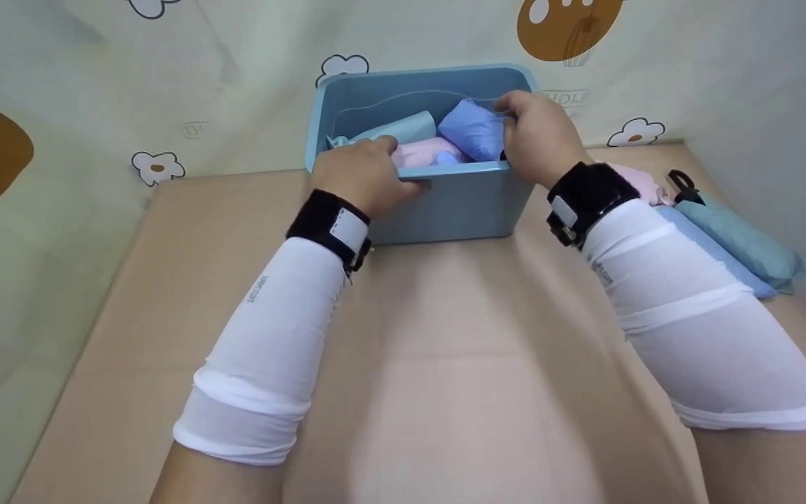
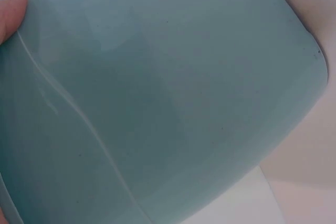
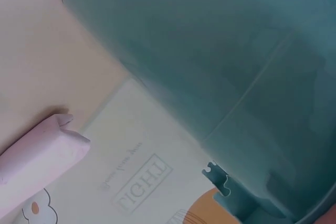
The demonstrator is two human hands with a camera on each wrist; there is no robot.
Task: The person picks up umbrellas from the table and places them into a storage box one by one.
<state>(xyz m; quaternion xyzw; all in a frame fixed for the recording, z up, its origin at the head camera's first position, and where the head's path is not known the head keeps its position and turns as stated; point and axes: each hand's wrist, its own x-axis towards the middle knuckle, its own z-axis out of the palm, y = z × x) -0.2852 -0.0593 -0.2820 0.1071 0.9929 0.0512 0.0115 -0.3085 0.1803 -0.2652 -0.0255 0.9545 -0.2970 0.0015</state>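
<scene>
My left hand (image 1: pixel 357 173) is clamped over the front rim, at 8 o'clock on the blue bin (image 1: pixel 455 206), which stands at my 12 o'clock. My right hand (image 1: pixel 541 133) curls at 3 o'clock; I can't tell whether it grips the rim or the blue packet (image 1: pixel 471 129). I'd judge a level, even hold on both sides best.

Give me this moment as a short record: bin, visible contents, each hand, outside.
bin: on table
visible contents: green bundle, pink bundle, blue bundle
left hand: grips near rim, left part
right hand: at right end, fingers by blue bundle; grip unclear
outside, right: second pink bundle, second blue bundle, second green bundle
</scene>
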